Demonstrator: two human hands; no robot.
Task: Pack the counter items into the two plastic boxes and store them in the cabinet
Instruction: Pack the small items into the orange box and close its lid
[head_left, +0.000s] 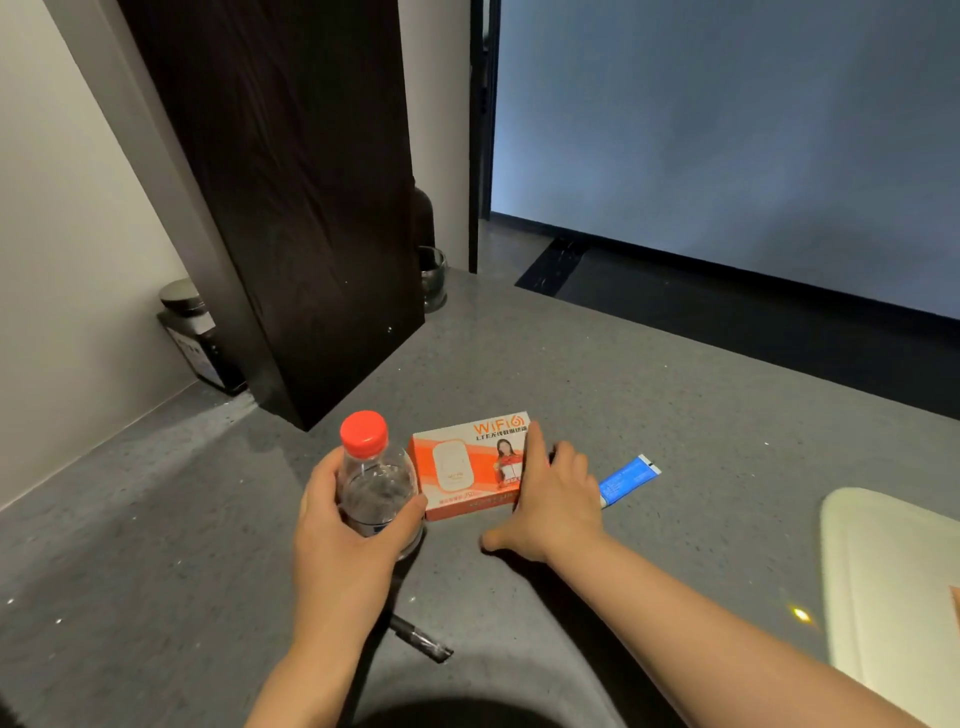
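Note:
My left hand (343, 530) grips a clear plastic bottle (376, 480) with a red cap, standing upright on the grey counter (649, 395). Right beside it lies an orange and white WiFi router box (465, 470). My right hand (553, 499) rests on the box's right edge, fingers laid over it and thumb spread out on the counter. A blue and white tube (628, 478) lies just right of that hand, partly hidden by it. A black pen (421, 642) lies on the counter under my left forearm.
A pale plastic box or lid (883, 597) sits at the right edge. A dark wooden cabinet door (301, 218) hangs open above the counter's back. Behind it stand a dark jar (195, 332) and a glass (434, 275). The counter drops off to a dark floor at right.

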